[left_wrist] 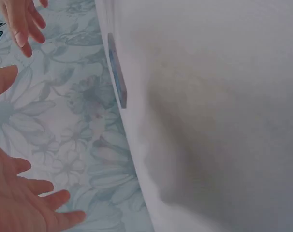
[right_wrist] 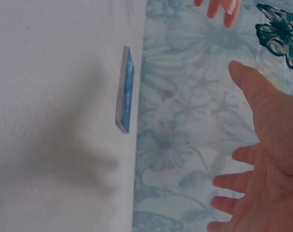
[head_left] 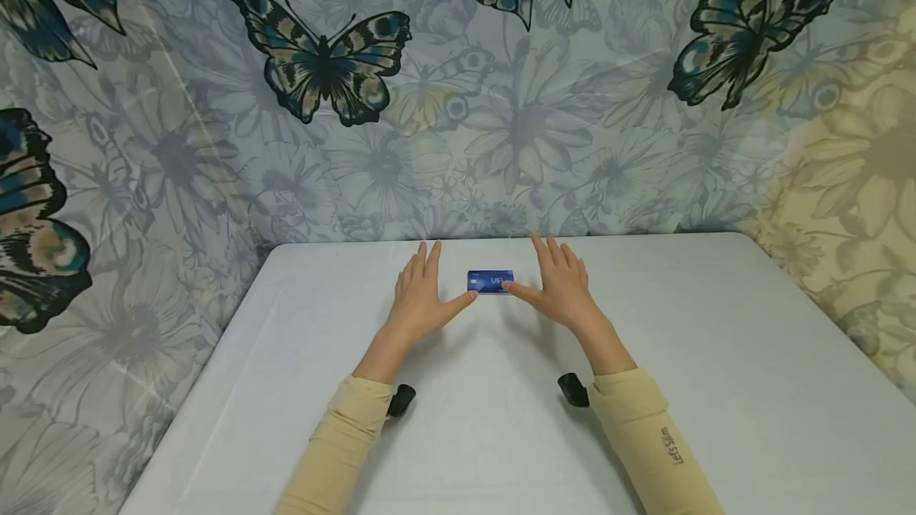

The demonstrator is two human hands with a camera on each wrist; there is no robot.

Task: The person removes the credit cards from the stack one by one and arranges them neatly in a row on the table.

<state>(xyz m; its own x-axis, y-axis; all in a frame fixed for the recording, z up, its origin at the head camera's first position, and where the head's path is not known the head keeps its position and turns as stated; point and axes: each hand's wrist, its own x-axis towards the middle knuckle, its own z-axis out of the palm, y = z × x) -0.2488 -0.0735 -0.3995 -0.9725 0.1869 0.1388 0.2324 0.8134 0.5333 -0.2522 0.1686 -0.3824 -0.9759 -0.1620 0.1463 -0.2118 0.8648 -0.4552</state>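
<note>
A blue card-like block with "VIP" lettering lies on the white table towards its far edge. The right wrist view shows the block edge-on, with a pale side and some thickness. To its left my left hand hovers with fingers spread, its thumb tip overlapping the block's lower left corner in the head view. My right hand mirrors it on the other side, thumb over the block's right end in that view. In both wrist views, the hands are apart from the block, holding nothing.
The white table reaches back to a wall cloth printed with flowers and butterflies. Black wrist devices stick out from both beige sleeves. Soft shadows of the hands fall on the tabletop.
</note>
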